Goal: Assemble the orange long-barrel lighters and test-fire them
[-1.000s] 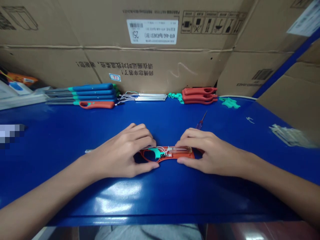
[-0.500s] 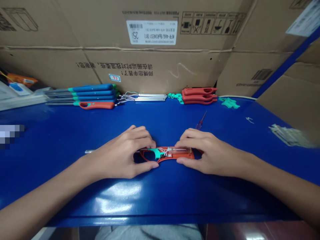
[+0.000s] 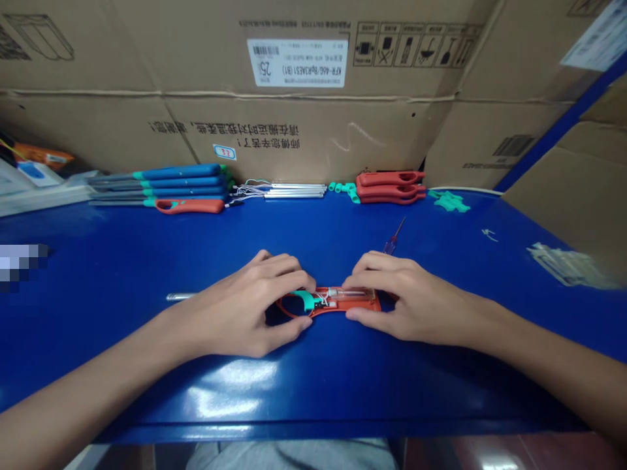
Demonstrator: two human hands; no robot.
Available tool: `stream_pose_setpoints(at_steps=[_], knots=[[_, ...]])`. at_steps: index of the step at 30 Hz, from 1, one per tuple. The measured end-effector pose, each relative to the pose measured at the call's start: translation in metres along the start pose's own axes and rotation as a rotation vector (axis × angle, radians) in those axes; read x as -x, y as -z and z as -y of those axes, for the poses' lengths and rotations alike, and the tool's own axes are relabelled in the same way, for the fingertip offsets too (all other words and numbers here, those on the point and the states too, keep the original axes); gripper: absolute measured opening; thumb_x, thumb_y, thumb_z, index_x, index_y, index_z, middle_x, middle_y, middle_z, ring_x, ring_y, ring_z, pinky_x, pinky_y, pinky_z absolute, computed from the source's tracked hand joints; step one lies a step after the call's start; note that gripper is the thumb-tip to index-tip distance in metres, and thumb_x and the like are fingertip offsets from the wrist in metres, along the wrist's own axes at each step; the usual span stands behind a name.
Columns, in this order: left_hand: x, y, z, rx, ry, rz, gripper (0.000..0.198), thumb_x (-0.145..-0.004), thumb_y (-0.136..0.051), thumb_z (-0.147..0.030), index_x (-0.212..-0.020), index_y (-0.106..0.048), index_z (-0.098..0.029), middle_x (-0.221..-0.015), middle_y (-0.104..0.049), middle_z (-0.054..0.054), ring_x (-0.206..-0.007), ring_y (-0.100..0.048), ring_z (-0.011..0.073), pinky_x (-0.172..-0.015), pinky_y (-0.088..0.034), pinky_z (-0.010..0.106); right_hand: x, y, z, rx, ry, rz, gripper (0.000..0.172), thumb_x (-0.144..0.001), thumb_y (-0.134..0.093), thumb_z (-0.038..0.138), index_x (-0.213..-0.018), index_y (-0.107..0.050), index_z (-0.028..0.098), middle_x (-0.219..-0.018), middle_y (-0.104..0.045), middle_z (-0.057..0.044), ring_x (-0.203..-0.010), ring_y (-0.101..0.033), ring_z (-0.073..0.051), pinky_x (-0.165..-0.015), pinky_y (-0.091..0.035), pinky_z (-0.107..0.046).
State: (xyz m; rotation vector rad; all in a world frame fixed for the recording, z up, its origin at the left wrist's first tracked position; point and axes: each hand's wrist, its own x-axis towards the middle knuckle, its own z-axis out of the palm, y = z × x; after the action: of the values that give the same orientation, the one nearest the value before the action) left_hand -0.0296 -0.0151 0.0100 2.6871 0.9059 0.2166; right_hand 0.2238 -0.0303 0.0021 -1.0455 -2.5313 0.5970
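Note:
An open red lighter casing lies on the table between my hands. Inside it are a green trigger, white wires and a clear fuel tank. My left hand grips the casing around the trigger end, its thumb at the near edge and its fingertips at the far edge beside the wires. The other end is pinched by my right hand, with its fingertips over the tank and thumb on the near edge. A metal tube sticks out behind my left wrist; its other end is hidden.
A screwdriver lies beyond my right hand. Along the back are assembled lighters, metal tubes, red casings and green parts. Clear pieces lie at right. A cardboard wall stands behind.
My left hand has shifted slightly right and nearer, its fingertips moving along the far edge toward the wires. My right hand and the casing have stayed in place.

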Motion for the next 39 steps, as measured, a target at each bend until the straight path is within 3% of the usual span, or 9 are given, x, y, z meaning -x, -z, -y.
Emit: stream_pose_setpoints(at_steps=[5,11,16,26,39], knots=[[0.0009,-0.0033,-0.0006,0.021,0.031,0.001,0.027,-0.087,-0.057,-0.034,-0.111,-0.059,-0.023,-0.103,-0.058,0.004,-0.092,-0.055,0.02,-0.089,-0.04,0.039,0.0003,0.0,0.0003,-0.002,-0.008,0.01,0.016,-0.087,-0.064,0.025,-0.101,-0.07,0.019,-0.097,-0.062,-0.006,-0.088,-0.058,-0.017,-0.078,-0.048,-0.03],[0.0009,-0.0037,-0.0008,0.011,-0.055,-0.05,0.021,-0.087,-0.057,-0.029,-0.105,-0.062,-0.02,-0.102,-0.061,0.005,-0.094,-0.055,0.0204,-0.088,-0.038,0.039,0.001,0.0008,0.001,-0.01,-0.006,0.006,0.015,-0.087,-0.064,0.024,-0.1,-0.07,0.018,-0.097,-0.062,-0.005,-0.089,-0.058,-0.017,-0.079,-0.048,-0.03],[0.0006,-0.0029,-0.0008,0.005,-0.085,-0.041,0.027,-0.086,-0.057,-0.024,-0.112,-0.06,-0.022,-0.101,-0.06,0.005,-0.092,-0.053,0.0202,-0.085,-0.036,0.038,-0.0003,0.0011,0.0026,-0.023,-0.015,0.007,0.015,-0.087,-0.064,0.023,-0.1,-0.07,0.019,-0.097,-0.062,-0.005,-0.089,-0.059,-0.016,-0.081,-0.047,-0.028],[-0.0015,-0.0041,-0.0054,0.089,-0.029,0.039,0.033,-0.086,-0.053,-0.018,-0.118,-0.058,-0.027,-0.112,-0.053,0.005,-0.104,-0.049,0.0208,-0.095,-0.037,0.04,0.0015,0.0,0.0011,-0.039,-0.018,-0.001,0.017,-0.087,-0.064,0.024,-0.101,-0.071,0.018,-0.096,-0.061,-0.003,-0.088,-0.058,-0.014,-0.08,-0.046,-0.027],[-0.0014,-0.0051,-0.0033,0.037,-0.017,-0.013,0.032,-0.084,-0.055,-0.023,-0.116,-0.054,-0.021,-0.11,-0.058,0.005,-0.103,-0.05,0.0221,-0.092,-0.038,0.041,0.0011,-0.0018,0.0013,-0.027,-0.008,-0.01,0.015,-0.087,-0.064,0.022,-0.099,-0.071,0.016,-0.093,-0.06,-0.004,-0.086,-0.057,-0.015,-0.078,-0.046,-0.028]])
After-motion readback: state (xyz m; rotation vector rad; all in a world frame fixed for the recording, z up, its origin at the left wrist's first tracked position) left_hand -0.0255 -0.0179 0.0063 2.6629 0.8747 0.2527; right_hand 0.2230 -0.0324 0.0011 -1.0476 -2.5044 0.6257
